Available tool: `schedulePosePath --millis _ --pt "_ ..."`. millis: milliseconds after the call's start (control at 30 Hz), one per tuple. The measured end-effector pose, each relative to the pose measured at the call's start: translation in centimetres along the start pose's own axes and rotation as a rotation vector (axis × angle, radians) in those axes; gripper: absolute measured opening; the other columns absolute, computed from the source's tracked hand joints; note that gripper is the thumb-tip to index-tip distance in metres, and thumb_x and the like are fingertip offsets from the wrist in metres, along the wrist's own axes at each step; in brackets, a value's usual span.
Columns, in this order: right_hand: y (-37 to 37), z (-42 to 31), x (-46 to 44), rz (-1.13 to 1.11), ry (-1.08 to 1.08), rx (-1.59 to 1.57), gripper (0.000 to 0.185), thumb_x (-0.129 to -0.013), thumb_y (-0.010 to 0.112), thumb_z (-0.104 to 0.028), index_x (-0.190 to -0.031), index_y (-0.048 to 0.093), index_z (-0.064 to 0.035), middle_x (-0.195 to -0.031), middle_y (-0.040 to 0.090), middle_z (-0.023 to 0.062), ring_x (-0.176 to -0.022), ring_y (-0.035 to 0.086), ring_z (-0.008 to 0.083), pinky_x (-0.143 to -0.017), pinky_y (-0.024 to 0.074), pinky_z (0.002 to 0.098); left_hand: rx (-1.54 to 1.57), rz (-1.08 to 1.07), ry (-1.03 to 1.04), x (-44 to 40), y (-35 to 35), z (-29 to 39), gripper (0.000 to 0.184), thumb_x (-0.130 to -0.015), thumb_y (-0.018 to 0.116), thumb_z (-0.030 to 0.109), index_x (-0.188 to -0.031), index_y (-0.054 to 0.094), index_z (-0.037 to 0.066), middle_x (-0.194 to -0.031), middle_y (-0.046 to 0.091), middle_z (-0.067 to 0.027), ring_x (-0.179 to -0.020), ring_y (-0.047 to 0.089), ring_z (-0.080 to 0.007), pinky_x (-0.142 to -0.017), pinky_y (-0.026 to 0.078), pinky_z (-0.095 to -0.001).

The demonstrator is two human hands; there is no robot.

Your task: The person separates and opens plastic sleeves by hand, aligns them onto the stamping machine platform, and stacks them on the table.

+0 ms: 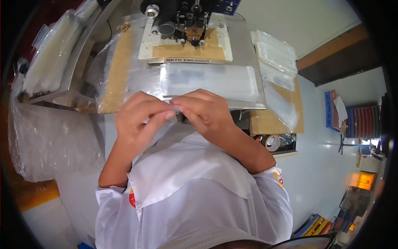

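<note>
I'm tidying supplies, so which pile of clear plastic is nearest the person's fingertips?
The flat pile on the metal table, in front of the METO ENCODER machine. The right pile lies past the table's edge; the left pile is farther off.

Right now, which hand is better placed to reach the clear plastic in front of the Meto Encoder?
Probably the right hand: it is nearer the clear plastic; the left hand sits farther left. Both pinch at something small, so neither looks free.

A small translucent piece (pixel 177 110) sits pinched between the fingers (pixel 160 120).
</note>
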State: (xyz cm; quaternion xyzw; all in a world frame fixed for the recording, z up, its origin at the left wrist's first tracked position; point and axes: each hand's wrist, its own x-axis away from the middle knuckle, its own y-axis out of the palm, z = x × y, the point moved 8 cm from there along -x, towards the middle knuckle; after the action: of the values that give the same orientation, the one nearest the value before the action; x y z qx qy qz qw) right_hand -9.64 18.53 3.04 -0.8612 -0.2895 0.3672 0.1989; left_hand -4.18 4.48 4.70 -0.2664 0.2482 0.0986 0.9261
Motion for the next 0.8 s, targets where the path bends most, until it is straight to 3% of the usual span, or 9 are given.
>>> schedulePosePath --millis 67,167,267,367,467,567,667,800 --pt "0.2 -0.1 0.2 -0.002 -0.035 0.075 0.014 -0.085 0.065 -0.005 -0.098 0.071 -0.0037 -0.09 0.07 0.0098 -0.077 0.064 0.0249 -0.069 0.051 0.0328 -0.051 -0.058 0.051 0.0 0.8 1.1 0.009 -0.078 0.073 0.004 -0.087 0.071 0.003 -0.079 0.066 -0.0062 -0.068 0.058 -0.0155 -0.059 0.044 -0.029" --pt "-0.3 1.2 0.1 0.014 0.101 -0.094 0.016 -0.085 0.064 -0.004 -0.101 0.07 -0.0038 -0.09 0.07 0.01 -0.077 0.064 0.0256 -0.069 0.0511 0.0333 0.072 -0.078 -0.029 0.2 -0.2 0.0 0.008 -0.077 0.073 0.004 -0.085 0.07 0.003 -0.079 0.066 -0.0065 -0.068 0.058 -0.017 -0.059 0.044 -0.0297" --pt "0.0 1.9 0.0 -0.008 0.246 -0.279 0.019 -0.085 0.063 -0.003 -0.103 0.069 -0.0041 -0.09 0.07 0.0111 -0.078 0.065 0.0262 -0.068 0.0513 0.0335 0.063 -0.185 0.043 0.5 0.8 1.5 0.008 -0.077 0.073 0.004 -0.084 0.07 0.005 -0.078 0.064 -0.0058 -0.067 0.057 -0.0182 -0.058 0.044 -0.0303" --pt "0.3 -1.4 0.8 -0.037 -0.069 -0.133 0.022 -0.084 0.065 -0.002 -0.106 0.068 -0.0047 -0.088 0.07 0.0111 -0.076 0.065 0.0261 -0.067 0.0515 0.033 0.003 0.069 -0.087 -0.4 -2.1 -1.8 0.009 -0.075 0.074 0.004 -0.083 0.071 0.006 -0.076 0.064 -0.0055 -0.065 0.057 -0.0192 -0.059 0.044 -0.0302" --pt "0.7 0.1 0.9 0.046 -0.137 0.001 0.025 -0.081 0.067 0.0 -0.106 0.068 -0.0048 -0.085 0.069 0.01 -0.076 0.065 0.0262 -0.066 0.0516 0.0331 0.001 -0.117 -0.01 0.1 -0.6 0.5 0.007 -0.076 0.073 0.003 -0.082 0.071 0.005 -0.074 0.063 -0.0054 -0.065 0.057 -0.0173 -0.059 0.044 -0.0287" --pt "1.5 0.6 1.2 0.018 -0.075 -0.155 0.025 -0.082 0.067 -0.001 -0.107 0.068 -0.0042 -0.086 0.068 0.0099 -0.077 0.065 0.0251 -0.066 0.0518 0.0326 0.153 -0.307 -0.098 0.4 1.8 -0.7 0.005 -0.077 0.073 0.002 -0.08 0.07 0.003 -0.074 0.064 -0.0054 -0.066 0.058 -0.0149 -0.059 0.044 -0.0273" --pt "1.4 1.5 1.0 -0.166 0.184 -0.264 0.019 -0.089 0.064 -0.005 -0.107 0.067 -0.0026 -0.091 0.069 0.0093 -0.081 0.066 0.0201 -0.07 0.0523 0.0309 0.1 -0.121 -0.171 -0.1 -1.2 -2.3 0.005 -0.077 0.074 0.003 -0.08 0.069 0.002 -0.074 0.063 -0.0046 -0.067 0.057 -0.0134 -0.061 0.043 -0.026" --pt "2.0 2.9 1.4 -0.021 0.488 -0.819 0.016 -0.094 0.06 -0.008 -0.105 0.068 0.0007 -0.097 0.07 0.0085 -0.086 0.066 0.0148 -0.078 0.0526 0.0281 0.13 -0.035 -0.151 0.1 -1.9 -2.2 0.007 -0.077 0.075 0.003 -0.081 0.069 0.001 -0.075 0.063 -0.0043 -0.068 0.056 -0.013 -0.062 0.042 -0.0252"
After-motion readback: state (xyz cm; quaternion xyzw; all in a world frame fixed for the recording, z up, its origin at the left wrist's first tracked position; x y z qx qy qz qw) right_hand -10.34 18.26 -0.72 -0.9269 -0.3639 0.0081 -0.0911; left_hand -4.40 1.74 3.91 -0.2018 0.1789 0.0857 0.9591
